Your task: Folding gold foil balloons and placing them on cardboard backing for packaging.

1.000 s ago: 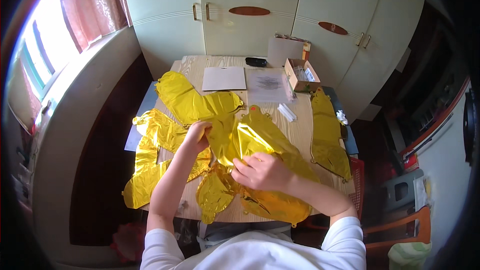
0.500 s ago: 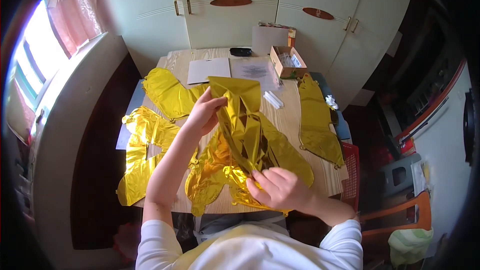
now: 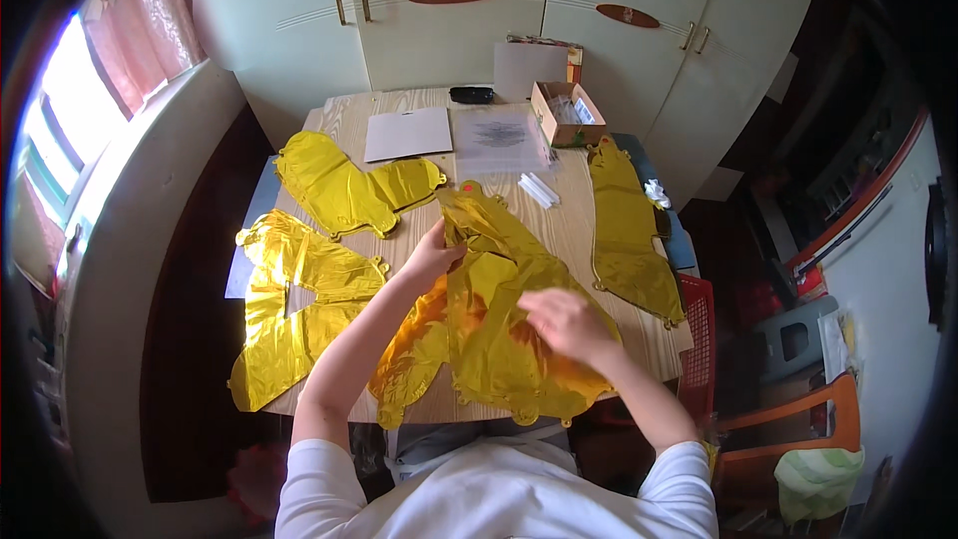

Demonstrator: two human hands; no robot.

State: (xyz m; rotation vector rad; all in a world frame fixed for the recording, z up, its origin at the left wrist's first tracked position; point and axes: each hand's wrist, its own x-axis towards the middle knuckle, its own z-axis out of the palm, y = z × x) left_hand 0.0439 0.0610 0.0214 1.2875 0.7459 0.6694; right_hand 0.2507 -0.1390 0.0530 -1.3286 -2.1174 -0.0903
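My left hand [image 3: 436,252] is closed on the upper left edge of a flat gold foil balloon [image 3: 499,284], which spreads wrinkled toward the table's near edge. Over the balloon's right part is my right hand [image 3: 569,322], blurred by motion. Its fingers point left, and whether they touch or grip the foil is unclear. Part of another gold foil piece [image 3: 407,364] shows from under the held one, on its left. More flat foil balloons lie around: a bent one [image 3: 344,185] at the far left, a shiny one [image 3: 274,319] at the near left, and a long one [image 3: 629,225] at the right.
On the wooden table [image 3: 344,112] are a white card [image 3: 407,134], a printed sheet [image 3: 489,155], white sticks [image 3: 539,191], a black case [image 3: 471,95] and an open cardboard box [image 3: 571,130]. A red plastic basket [image 3: 697,339] stands at the right edge, near an orange-framed chair [image 3: 846,404].
The foil balloon has gone from bunched and raised to spread out and lower over the table. My right hand has moved up and right from its near edge; my left hand is slightly lower.
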